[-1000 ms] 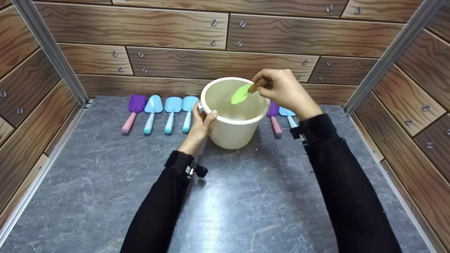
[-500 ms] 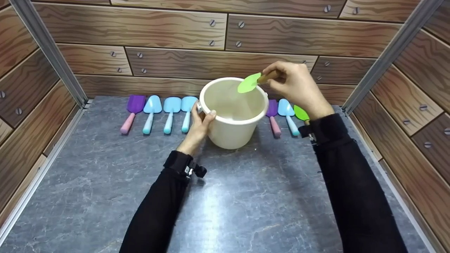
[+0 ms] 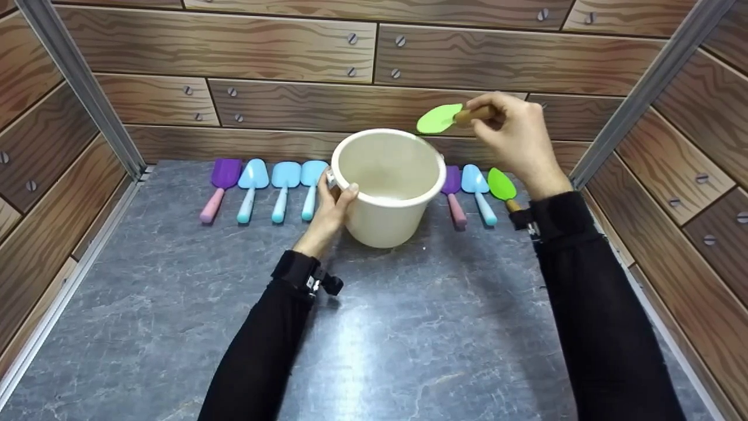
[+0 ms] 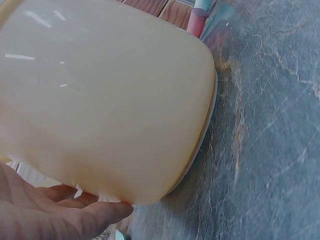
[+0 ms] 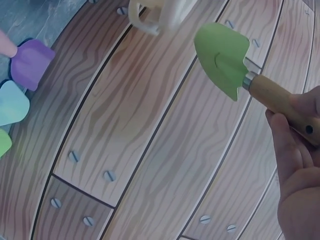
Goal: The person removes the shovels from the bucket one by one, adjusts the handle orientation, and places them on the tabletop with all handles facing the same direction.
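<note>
A cream plastic bucket [image 3: 388, 219] stands upright on the grey table, its mouth facing up. My left hand [image 3: 328, 213] holds its left side, thumb just below the rim and fingers by the handle lug. In the left wrist view, those fingers [image 4: 107, 212] lie against the bucket's wall [image 4: 110, 105]. Raised above and right of the bucket, my right hand [image 3: 517, 131] pinches a small trowel by its wooden handle [image 3: 476, 114]. The trowel's green blade [image 3: 439, 119] points left. The right wrist view shows thumb and fingers round the handle [image 5: 280, 100].
Left of the bucket lie a purple scoop [image 3: 226, 173] with a pink handle and several light blue ones [image 3: 286, 174]. To its right are another purple scoop [image 3: 452, 180], a blue trowel [image 3: 474, 179] and a green trowel [image 3: 502, 184]. Wood-patterned walls [image 3: 304, 47] enclose the table.
My right hand has moved up and right, lifting the green trowel from over the bucket's mouth to above its right rim. The left hand and bucket have stayed in place.
</note>
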Demonstrator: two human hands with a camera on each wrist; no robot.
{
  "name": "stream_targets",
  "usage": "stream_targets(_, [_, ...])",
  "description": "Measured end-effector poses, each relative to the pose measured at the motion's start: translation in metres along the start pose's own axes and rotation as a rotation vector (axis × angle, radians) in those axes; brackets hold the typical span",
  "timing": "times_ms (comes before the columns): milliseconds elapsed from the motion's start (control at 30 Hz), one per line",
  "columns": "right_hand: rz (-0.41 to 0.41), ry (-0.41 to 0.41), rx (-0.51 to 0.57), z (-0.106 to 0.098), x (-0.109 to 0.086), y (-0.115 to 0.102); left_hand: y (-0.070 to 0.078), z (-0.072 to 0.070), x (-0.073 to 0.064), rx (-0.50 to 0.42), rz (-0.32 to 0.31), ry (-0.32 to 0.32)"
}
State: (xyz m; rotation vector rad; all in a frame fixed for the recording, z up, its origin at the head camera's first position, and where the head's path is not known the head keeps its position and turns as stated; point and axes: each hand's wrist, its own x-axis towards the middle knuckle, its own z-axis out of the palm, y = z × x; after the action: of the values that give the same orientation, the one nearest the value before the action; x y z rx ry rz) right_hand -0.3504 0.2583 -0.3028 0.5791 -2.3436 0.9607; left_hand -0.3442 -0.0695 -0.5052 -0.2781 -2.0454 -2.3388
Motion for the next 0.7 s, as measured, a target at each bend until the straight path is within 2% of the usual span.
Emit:
stream_targets(33, [0.013, 0.016, -0.004, -0.001, -0.001, 0.001, 0.001, 0.000, -0.001, -0.013, 0.000, -0.008])
stream_targets(167, [0.066, 0.075, -0.007, -0.006, -0.003, 0.009, -0.021, -0.008, 0.015, 0.050, -0.021, 0.014])
stream_targets(267, [0.096, 0.121, -0.018, -0.010, -0.005, 0.017, -0.034, -0.012, 0.024, 0.059, -0.017, 0.022])
stream_targets(400, [0.129, 0.177, -0.033, -0.013, -0.009, 0.029, -0.031, -0.010, 0.020, 0.032, -0.005, 0.011])
stream_targets(500, [0.158, 0.213, -0.035, -0.015, -0.012, 0.038, -0.025, -0.009, 0.018, 0.043, -0.024, 0.018])
stream_targets(600, [0.180, 0.248, -0.039, -0.016, -0.016, 0.046, -0.056, -0.017, 0.039, 0.008, -0.028, 0.029])
stream_targets(633, [0.186, 0.260, -0.041, -0.016, -0.017, 0.049, -0.049, -0.016, 0.034, -0.005, -0.027, 0.026])
stream_targets(700, [0.191, 0.285, -0.048, -0.016, -0.020, 0.055, -0.049, -0.015, 0.033, -0.009, -0.022, 0.028])
